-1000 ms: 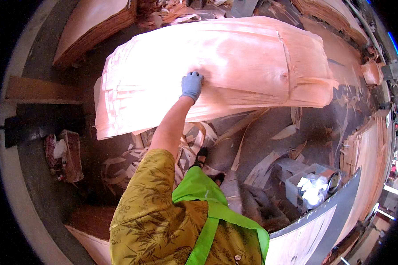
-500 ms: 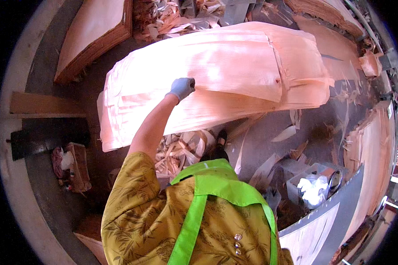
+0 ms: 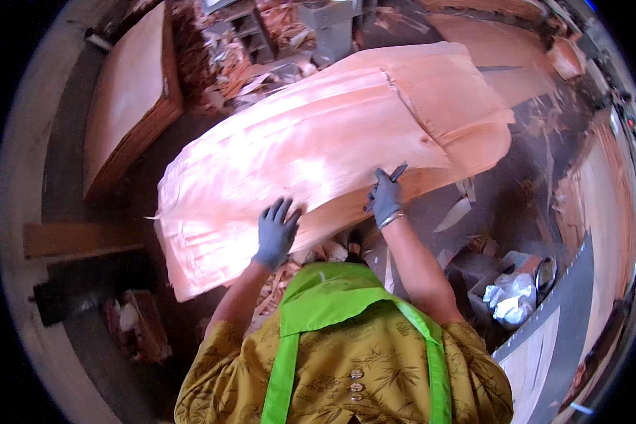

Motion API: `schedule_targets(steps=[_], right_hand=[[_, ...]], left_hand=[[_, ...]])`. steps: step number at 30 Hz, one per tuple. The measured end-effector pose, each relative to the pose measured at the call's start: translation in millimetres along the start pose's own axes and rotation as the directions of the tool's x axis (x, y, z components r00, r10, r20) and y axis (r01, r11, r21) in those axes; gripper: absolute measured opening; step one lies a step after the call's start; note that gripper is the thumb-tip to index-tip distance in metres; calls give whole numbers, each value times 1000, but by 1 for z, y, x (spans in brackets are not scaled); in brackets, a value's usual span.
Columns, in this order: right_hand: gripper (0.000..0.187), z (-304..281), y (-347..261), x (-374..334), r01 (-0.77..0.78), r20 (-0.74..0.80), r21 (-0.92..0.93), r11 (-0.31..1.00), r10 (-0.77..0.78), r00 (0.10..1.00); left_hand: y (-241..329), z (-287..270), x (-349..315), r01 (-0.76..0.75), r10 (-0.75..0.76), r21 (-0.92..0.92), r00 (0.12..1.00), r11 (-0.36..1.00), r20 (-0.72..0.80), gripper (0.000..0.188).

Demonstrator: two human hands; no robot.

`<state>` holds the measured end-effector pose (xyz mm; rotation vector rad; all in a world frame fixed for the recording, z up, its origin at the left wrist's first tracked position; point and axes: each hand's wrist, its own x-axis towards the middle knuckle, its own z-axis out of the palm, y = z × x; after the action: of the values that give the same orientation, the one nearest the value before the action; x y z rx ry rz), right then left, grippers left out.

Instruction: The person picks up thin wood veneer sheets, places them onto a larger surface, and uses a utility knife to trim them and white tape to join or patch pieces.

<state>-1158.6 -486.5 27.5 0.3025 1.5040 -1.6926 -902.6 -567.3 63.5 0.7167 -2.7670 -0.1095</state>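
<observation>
A broad stack of thin, pale wood veneer sheets (image 3: 261, 155) lies before me, its near edge slanting up to the right. My left hand (image 3: 277, 233), in a grey glove, rests on the sheets near that edge with the fingers spread; it holds nothing. Farther right, my right hand (image 3: 385, 198), also gloved in grey, is closed around a short, slim, dark tool (image 3: 399, 172) whose end sticks out past the fingers. Its exact kind is too small to make out. That hand is over the veneer's near edge, close to a raised, uneven sheet edge.
A thick veneer stack (image 3: 124, 106) stands at the far left, another (image 3: 601, 205) at the right. Scraps (image 3: 290, 32) are heaped behind, with more near my feet. A grey bin (image 3: 512, 300) with a crumpled white bag sits at the near right. A wooden plank (image 3: 85, 239) is at the left.
My left hand has let go of the sheet edge it gripped and moved nearer, opening flat. My right hand has come into view with the dark tool. The view has turned.
</observation>
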Motion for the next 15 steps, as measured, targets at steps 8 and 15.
schedule_targets(steps=[8, 15], right_hand=[[15, -22, -7, -78, 391, -160, -87, 916, -400, 902], [13, -81, -17, -216, 569, -410, 188, 800, -463, 786]], left_hand=[[-17, 40, -116, 563, -144, -499, 556, -659, 818, 31], [-56, 66, -72, 489, -50, -576, 732, -655, 679, 49]])
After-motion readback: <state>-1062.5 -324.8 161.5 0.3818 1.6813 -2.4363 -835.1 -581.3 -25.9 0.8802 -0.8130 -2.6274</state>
